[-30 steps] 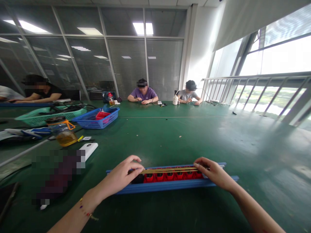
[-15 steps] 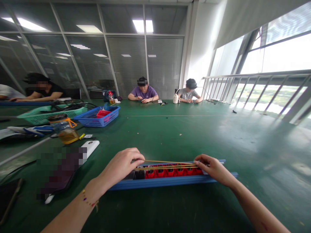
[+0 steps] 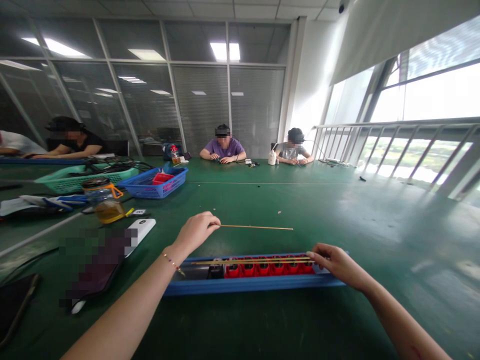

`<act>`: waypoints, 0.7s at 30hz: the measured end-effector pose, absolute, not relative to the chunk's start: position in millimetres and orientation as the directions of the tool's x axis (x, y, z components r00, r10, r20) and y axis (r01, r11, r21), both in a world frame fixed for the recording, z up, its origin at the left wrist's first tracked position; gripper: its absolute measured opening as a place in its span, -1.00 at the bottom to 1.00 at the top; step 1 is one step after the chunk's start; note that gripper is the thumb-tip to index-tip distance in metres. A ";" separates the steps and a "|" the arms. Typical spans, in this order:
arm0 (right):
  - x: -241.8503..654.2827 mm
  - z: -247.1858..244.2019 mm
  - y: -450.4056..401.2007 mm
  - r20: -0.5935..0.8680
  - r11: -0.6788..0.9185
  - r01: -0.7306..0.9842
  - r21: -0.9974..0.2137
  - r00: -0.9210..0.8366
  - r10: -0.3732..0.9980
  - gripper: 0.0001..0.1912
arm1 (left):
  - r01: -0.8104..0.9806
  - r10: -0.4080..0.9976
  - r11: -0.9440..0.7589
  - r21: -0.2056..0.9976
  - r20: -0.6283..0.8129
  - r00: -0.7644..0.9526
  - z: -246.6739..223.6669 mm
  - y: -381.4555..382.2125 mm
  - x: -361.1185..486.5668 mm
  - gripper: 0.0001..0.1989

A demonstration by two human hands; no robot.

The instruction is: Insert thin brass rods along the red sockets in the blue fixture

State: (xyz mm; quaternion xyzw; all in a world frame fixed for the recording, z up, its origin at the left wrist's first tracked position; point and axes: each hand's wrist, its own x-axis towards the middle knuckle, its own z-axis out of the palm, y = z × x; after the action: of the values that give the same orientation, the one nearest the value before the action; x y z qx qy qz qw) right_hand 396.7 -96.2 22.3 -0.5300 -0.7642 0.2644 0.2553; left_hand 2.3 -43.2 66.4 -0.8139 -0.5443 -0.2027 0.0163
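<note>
My left hand (image 3: 198, 229) is closed on the left end of a thin wooden stick (image 3: 258, 227), held out roughly level over the table beyond the tray. My right hand (image 3: 330, 261) pinches the right ends of a few more thin sticks (image 3: 255, 261), which lie lengthwise above a long blue tray (image 3: 255, 286). Beneath those sticks, a row of several red cups (image 3: 247, 270) with dark contents fills much of the tray. A black piece (image 3: 216, 270) sits at the left end of the row.
On the left are a phone-like white device with a dark cover (image 3: 144, 229), a jar of amber liquid (image 3: 108, 212), a blue basket (image 3: 153, 189) and a green basket (image 3: 60, 182) of cables. Several people sit along the far side of the green table (image 3: 318, 210).
My left hand has lifted one stick up and away from the others, and its right end is free of my right hand. My right hand has moved slightly right and down.
</note>
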 end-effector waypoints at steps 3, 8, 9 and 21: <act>397.0 20.4 -95.7 0.099 0.303 0.677 -0.671 -0.324 0.941 -0.62 | 0.894 0.901 -0.399 0.203 0.270 0.341 41.7 -23.0 9.8 -0.82; 394.3 21.4 -95.5 0.155 0.300 0.635 -0.712 -0.273 0.949 -0.61 | 0.871 0.905 -0.422 0.252 0.171 0.389 12.2 -8.9 11.7 -0.84; 394.4 23.5 -95.5 0.176 0.295 0.620 -0.727 -0.247 0.953 -0.60 | 0.858 0.900 -0.436 0.273 0.151 0.409 8.7 -8.0 10.9 -0.84; 443.5 27.0 -68.9 0.285 0.206 0.614 -0.762 0.033 0.958 -0.53 | 0.803 0.887 -0.453 0.387 0.108 0.448 -2.3 -1.9 4.1 -0.82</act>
State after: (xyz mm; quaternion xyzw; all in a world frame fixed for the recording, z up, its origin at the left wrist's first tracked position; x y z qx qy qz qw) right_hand 443.5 -68.9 27.0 -0.5935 -0.6622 0.2120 0.4055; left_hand 4.1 -1.9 -2.3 -0.8392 -0.5036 -0.1492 -0.1413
